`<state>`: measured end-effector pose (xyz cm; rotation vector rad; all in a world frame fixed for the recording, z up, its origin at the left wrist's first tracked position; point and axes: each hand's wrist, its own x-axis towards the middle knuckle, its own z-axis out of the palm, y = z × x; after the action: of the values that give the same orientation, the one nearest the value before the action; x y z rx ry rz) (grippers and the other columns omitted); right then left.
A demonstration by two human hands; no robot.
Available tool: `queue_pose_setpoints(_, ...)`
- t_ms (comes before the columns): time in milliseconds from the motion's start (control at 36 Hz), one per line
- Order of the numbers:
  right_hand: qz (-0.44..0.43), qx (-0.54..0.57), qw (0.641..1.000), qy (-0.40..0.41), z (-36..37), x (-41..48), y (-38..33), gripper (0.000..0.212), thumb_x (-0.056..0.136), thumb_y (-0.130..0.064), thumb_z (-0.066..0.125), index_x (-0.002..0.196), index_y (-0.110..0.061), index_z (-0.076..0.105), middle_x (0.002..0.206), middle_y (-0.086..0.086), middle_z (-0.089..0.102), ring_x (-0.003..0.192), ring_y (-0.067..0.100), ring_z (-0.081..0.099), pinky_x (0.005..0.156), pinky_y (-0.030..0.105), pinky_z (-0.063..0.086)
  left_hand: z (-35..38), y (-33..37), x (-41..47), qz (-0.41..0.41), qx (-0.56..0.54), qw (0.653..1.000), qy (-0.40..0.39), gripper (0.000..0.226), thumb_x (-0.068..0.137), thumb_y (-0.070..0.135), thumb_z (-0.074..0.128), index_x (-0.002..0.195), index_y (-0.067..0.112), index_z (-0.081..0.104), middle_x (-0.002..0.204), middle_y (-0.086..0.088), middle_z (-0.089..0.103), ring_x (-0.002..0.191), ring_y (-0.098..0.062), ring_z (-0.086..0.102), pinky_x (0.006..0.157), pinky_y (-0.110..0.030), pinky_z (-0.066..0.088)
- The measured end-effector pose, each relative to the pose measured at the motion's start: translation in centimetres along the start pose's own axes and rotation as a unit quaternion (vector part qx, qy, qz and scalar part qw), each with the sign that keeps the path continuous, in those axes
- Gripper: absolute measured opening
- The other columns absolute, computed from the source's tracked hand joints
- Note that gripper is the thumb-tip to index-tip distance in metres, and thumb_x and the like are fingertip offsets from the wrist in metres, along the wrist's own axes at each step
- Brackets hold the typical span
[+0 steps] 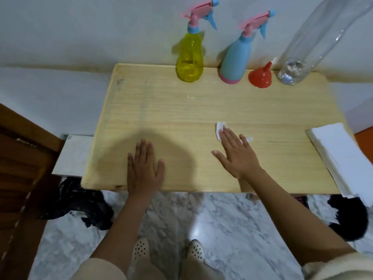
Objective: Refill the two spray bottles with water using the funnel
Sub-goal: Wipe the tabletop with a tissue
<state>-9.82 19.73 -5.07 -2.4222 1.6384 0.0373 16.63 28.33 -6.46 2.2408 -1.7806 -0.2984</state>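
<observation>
Two spray bottles stand at the back of the wooden table [181,110], both with pink and blue trigger heads on: a yellow one [189,55] and a light blue one [237,59]. To their right a red funnel [260,77] sits mouth down, and beside it stands a tall clear plastic bottle [310,43] with a little water at its base. My left hand [144,166] lies flat on the table near the front edge. My right hand [235,152] presses flat on a small white tissue [220,128] at mid-table.
A stack of white tissues [341,152] lies on the table's right edge. A white wall runs close behind the bottles. A brown wooden door [22,178] stands at the left. Black bags [80,205] lie on the marble floor under the table's corners.
</observation>
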Motion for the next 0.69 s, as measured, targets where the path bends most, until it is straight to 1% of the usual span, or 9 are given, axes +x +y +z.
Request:
queue_pose_setpoints(83,0.035,0.004,0.999,0.003,-0.4,-1.5,2.4,0.077,0.087,-0.066,0.004,0.15,-0.023,-0.004,0.159,-0.007,-0.006,0.144,0.001,-0.007,0.116,0.032,-0.007,0.2,0.5,0.0,-0.011,0.019,1.0,-0.01,0.078,0.085,0.05,0.015,0.148,0.005,0.025,0.158,-0.011,0.017,0.147,-0.024,0.012,0.118,-0.042,0.002)
queue_pose_setpoints(167,0.084,0.027,0.996,0.015,-0.4,-2.8,3.4,0.069,0.095,-0.059,0.013,0.151,-0.022,-0.001,0.159,-0.007,-0.004,0.145,0.003,-0.005,0.117,0.034,-0.006,0.2,0.4,-0.1,-0.004,0.024,1.0,-0.012,0.074,0.087,0.047,0.02,0.148,0.005,0.024,0.158,-0.011,0.016,0.147,-0.024,0.011,0.118,-0.042,0.002)
queue_pose_setpoints(222,0.138,0.046,0.989,0.024,-0.2,-3.7,3.7,0.067,0.096,-0.055,0.016,0.151,-0.021,0.0,0.16,-0.006,-0.003,0.145,0.003,-0.005,0.118,0.034,-0.006,0.0,0.4,-0.2,0.001,0.02,1.0,-0.016,0.075,0.088,0.048,0.02,0.149,0.005,0.022,0.158,-0.011,0.014,0.147,-0.024,0.009,0.118,-0.041,0.001)
queue_pose_setpoints(306,0.228,0.077,0.969,0.053,0.2,-4.9,3.4,0.068,0.097,-0.055,0.017,0.151,-0.018,0.002,0.16,-0.003,-0.002,0.146,0.008,-0.003,0.118,0.035,-0.004,-0.4,0.2,-0.3,0.013,0.007,0.999,-0.029,0.075,0.089,0.049,0.022,0.149,0.005,0.02,0.158,-0.01,0.012,0.147,-0.023,0.008,0.118,-0.04,0.002)
queue_pose_setpoints(417,0.315,0.103,0.94,0.079,0.7,-5.2,1.1,0.07,0.097,-0.053,0.018,0.151,-0.012,0.003,0.16,0.002,-0.001,0.147,0.014,-0.003,0.119,0.038,-0.002,-1.1,-1.7,-0.4,0.069,0.004,0.996,-0.056,0.082,0.086,0.059,0.016,0.149,0.006,0.021,0.158,-0.009,0.011,0.147,-0.023,0.01,0.118,-0.04,0.006)
queue_pose_setpoints(500,0.367,0.124,0.918,0.089,1.2,-4.9,-1.5,0.074,0.096,-0.055,0.021,0.151,-0.008,0.002,0.16,0.006,-0.004,0.147,0.017,-0.004,0.119,0.038,-0.003,-1.7,-4.2,-0.7,0.102,0.017,0.992,-0.07,0.085,0.087,0.066,0.012,0.149,0.009,0.023,0.158,-0.007,0.014,0.146,-0.024,0.012,0.117,-0.04,0.007)
queue_pose_setpoints(583,0.396,0.147,0.9,0.108,1.5,-4.7,-4.0,0.077,0.096,-0.054,0.026,0.15,-0.005,0.003,0.16,0.008,-0.003,0.147,0.019,-0.004,0.119,0.04,-0.002,-2.4,-6.6,-1.2,0.125,0.019,0.989,-0.075,0.091,0.086,0.071,0.001,0.15,0.008,0.02,0.158,-0.006,0.014,0.146,-0.022,0.011,0.116,-0.036,0.003)
queue_pose_setpoints(694,0.401,0.175,0.891,0.119,1.6,-4.3,-8.3,0.078,0.096,-0.052,0.031,0.15,-0.003,0.004,0.16,0.009,-0.002,0.147,0.02,-0.004,0.119,0.039,-0.002,-3.7,-9.6,-1.6,0.13,-0.003,0.989,-0.075,0.094,0.085,0.073,0.0,0.15,0.008,0.015,0.159,-0.005,0.01,0.144,-0.014,0.002,0.117,-0.032,-0.001)
